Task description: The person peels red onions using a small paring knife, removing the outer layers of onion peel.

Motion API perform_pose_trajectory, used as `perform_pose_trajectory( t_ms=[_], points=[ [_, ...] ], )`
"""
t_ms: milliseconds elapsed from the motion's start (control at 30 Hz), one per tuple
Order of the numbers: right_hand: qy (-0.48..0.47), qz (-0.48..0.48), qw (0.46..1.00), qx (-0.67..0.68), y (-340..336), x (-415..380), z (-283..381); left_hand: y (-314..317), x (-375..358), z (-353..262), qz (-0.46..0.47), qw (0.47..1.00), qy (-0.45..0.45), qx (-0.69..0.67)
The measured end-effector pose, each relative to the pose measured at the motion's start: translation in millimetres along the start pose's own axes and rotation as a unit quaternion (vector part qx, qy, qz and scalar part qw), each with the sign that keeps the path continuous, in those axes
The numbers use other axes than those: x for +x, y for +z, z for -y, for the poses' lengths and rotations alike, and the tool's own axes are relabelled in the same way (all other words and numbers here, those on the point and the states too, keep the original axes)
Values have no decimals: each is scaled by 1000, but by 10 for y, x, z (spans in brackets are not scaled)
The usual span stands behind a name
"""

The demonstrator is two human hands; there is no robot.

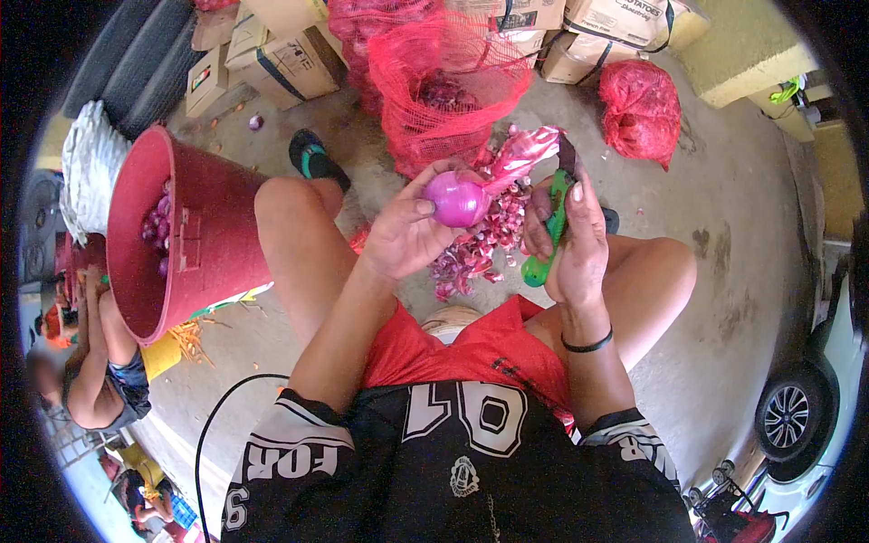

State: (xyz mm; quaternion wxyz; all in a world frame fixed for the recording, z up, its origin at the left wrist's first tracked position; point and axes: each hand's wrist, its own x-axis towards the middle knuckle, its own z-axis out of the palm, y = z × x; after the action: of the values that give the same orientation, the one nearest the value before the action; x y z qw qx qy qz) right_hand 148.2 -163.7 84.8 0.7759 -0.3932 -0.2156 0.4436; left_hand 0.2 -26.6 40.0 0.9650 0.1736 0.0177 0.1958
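Observation:
My left hand (405, 228) is closed round a purple onion (456, 200), its surface smooth and shiny. A strip of onion skin (525, 159) stretches from the onion up to the dark blade of a knife (555, 217). The knife has a green handle, and my right hand (579, 231) grips it with the blade pointing up and away from me. Below both hands, a heap of red and white onion peelings (480, 249) lies on the floor between my legs.
A large red tub (217, 240) with onions (157, 222) inside stands tilted at my left. Ahead are a red mesh sack (444, 90), a filled red bag (639, 109) and cardboard boxes (290, 68). Another person (95, 362) sits at far left. A car wheel (787, 412) shows at right.

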Motion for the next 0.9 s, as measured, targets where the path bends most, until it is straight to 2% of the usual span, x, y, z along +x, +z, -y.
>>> perform_pose_trajectory(
  t_ms=[100,200,300,400,500,533,633,667,767,900],
  points=[
    [-2,-28,999,22,12,4,15,26,-2,19,-37,999,4,24],
    [-21,-10,1000,20,71,2,97,47,6,-1,-52,998,-1,40],
    [-12,-14,1000,17,44,-4,81,8,28,-16,-94,989,-11,113],
    [-18,-6,999,34,45,-22,98,-1,50,27,-95,992,34,72],
    [-26,-40,996,77,-70,16,182,-76,16,14,-88,992,80,47],
    [-51,-52,996,44,-72,34,196,-89,2,-2,-87,991,85,49],
    [-46,-12,998,-49,-125,38,187,-146,-22,-46,-84,991,95,52],
    [-43,-43,995,-80,-90,15,174,-186,-18,-54,-85,990,99,50],
    [21,-76,986,-145,-119,14,101,-184,-47,-186,-82,988,119,62],
    [86,27,974,-209,-273,34,37,-101,-126,-640,-111,972,169,118]
  ],
)
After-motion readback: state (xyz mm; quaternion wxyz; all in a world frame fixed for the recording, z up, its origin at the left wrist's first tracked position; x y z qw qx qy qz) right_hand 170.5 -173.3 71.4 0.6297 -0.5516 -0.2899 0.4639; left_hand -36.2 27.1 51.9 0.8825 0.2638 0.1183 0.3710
